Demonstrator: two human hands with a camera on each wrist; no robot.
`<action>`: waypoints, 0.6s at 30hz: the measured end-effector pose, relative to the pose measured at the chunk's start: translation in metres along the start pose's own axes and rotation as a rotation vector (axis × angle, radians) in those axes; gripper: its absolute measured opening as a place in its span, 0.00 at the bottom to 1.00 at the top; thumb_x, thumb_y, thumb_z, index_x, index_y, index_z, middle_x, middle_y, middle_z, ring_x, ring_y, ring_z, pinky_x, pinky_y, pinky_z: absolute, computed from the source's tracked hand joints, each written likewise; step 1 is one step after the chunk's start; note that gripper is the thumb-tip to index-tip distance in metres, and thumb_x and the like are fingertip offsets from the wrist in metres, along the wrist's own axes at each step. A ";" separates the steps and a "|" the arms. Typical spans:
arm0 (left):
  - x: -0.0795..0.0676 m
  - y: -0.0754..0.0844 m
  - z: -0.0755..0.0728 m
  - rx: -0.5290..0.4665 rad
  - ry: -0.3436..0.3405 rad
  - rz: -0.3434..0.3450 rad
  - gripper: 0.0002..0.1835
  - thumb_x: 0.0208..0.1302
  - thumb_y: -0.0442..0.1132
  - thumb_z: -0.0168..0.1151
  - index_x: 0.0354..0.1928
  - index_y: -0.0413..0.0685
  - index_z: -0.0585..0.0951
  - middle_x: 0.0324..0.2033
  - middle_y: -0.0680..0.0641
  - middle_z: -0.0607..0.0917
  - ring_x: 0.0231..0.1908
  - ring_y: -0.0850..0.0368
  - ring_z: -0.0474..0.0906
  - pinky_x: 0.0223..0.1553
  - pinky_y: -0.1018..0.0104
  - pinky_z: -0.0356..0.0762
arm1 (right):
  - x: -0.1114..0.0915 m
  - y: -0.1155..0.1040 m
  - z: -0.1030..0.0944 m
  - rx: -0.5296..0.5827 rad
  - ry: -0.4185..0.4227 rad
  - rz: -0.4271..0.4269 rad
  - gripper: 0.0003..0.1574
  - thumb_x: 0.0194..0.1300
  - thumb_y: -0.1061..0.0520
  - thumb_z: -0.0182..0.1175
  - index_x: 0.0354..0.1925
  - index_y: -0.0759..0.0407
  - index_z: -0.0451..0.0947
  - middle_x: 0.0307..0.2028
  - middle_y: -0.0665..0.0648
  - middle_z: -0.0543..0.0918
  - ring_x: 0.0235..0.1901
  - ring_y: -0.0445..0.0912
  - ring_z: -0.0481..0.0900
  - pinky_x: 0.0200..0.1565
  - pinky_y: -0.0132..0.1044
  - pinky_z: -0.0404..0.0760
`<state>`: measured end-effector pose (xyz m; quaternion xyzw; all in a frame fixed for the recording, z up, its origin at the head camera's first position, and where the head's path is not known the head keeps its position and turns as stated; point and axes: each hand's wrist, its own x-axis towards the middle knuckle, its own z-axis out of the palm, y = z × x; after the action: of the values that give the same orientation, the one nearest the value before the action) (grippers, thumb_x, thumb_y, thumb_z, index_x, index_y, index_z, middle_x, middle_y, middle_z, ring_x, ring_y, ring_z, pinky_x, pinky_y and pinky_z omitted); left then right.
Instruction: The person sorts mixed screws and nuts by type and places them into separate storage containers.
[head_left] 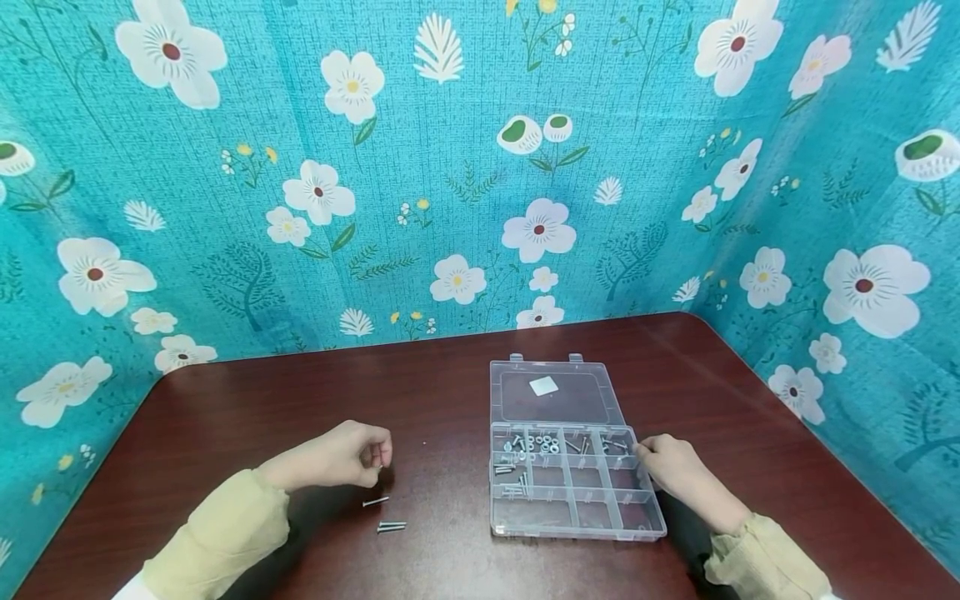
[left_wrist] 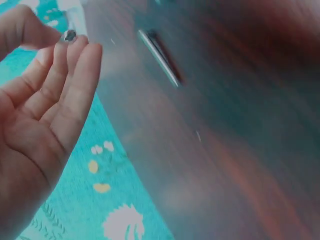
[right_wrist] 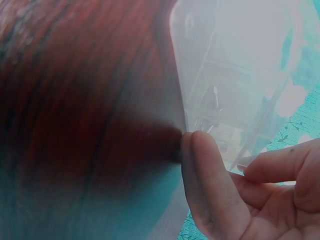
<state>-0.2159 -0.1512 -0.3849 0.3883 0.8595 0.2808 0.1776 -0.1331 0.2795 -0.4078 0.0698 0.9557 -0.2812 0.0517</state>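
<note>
My left hand [head_left: 348, 454] pinches a small silvery metal fastener [left_wrist: 69, 35] between thumb and fingertips, raised a little above the table; its full shape is hidden by the fingers. Below that hand lie a single screw [head_left: 375, 502] and, nearer to me, a pair of screws [head_left: 392, 527] side by side. A clear plastic compartment box [head_left: 577, 532] stands to the right with its lid [head_left: 551, 396] folded back flat. At its right side wall, my right hand [head_left: 675, 467] holds the edge between thumb and fingers.
In the box's back row are screws [head_left: 583, 446] and several nuts [head_left: 547, 444]; more screws [head_left: 516, 487] lie in its left compartments. The dark wooden table [head_left: 442, 400] meets a blue flowered cloth [head_left: 405, 208] at the back and sides.
</note>
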 end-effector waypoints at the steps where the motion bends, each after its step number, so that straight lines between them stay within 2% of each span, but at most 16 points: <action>1: 0.002 0.001 0.001 -0.020 0.010 0.003 0.07 0.46 0.26 0.59 0.28 0.44 0.75 0.20 0.58 0.73 0.22 0.67 0.68 0.24 0.72 0.70 | 0.000 0.000 0.000 0.000 0.001 -0.001 0.19 0.65 0.58 0.45 0.25 0.66 0.76 0.14 0.52 0.74 0.15 0.42 0.69 0.20 0.35 0.69; 7: 0.014 0.012 0.009 -0.210 0.030 0.007 0.05 0.46 0.26 0.58 0.28 0.39 0.77 0.22 0.53 0.77 0.23 0.64 0.71 0.25 0.71 0.72 | 0.001 0.000 0.000 -0.001 -0.005 0.006 0.19 0.65 0.58 0.45 0.26 0.67 0.77 0.15 0.52 0.74 0.16 0.43 0.70 0.21 0.35 0.69; 12: 0.027 0.023 0.017 -0.388 0.028 0.035 0.04 0.45 0.24 0.58 0.27 0.34 0.77 0.24 0.45 0.81 0.23 0.63 0.74 0.28 0.70 0.74 | 0.000 -0.001 -0.001 -0.007 -0.014 0.001 0.19 0.65 0.58 0.45 0.28 0.69 0.77 0.15 0.52 0.74 0.16 0.43 0.70 0.21 0.36 0.69; 18: 0.046 0.038 0.028 -0.429 0.049 0.053 0.05 0.46 0.24 0.58 0.29 0.31 0.78 0.28 0.36 0.81 0.25 0.62 0.75 0.31 0.70 0.75 | 0.000 0.000 -0.001 -0.014 -0.011 -0.007 0.18 0.65 0.58 0.45 0.26 0.67 0.76 0.13 0.51 0.71 0.14 0.43 0.66 0.20 0.35 0.66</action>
<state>-0.2087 -0.0855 -0.3876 0.3570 0.7737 0.4712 0.2280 -0.1333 0.2796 -0.4069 0.0645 0.9576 -0.2750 0.0562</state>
